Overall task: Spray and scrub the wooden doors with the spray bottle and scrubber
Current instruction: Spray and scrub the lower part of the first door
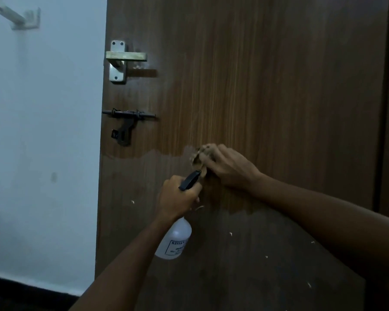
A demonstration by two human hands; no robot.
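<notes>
Right hand (228,168) presses crumpled scrubber (198,157) on grained door (279,86).

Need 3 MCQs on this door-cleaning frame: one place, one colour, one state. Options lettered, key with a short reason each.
1. Where is the scrubber relative to the spray bottle?
A. Above it, against the door
B. On the floor
C. Hung on the handle

2. What colour is the bottle's spray head?
A. Red
B. Black
C. Yellow

3. How is the left hand engaged?
A. Hanging idle
B. Flat on the wall
C. Gripping the bottle's neck

Key: 1 A, the right hand holds it on the wooden door above the bottle. 2 B, the head is dark against the white body. 3 C, fingers are curled round the neck.
</notes>
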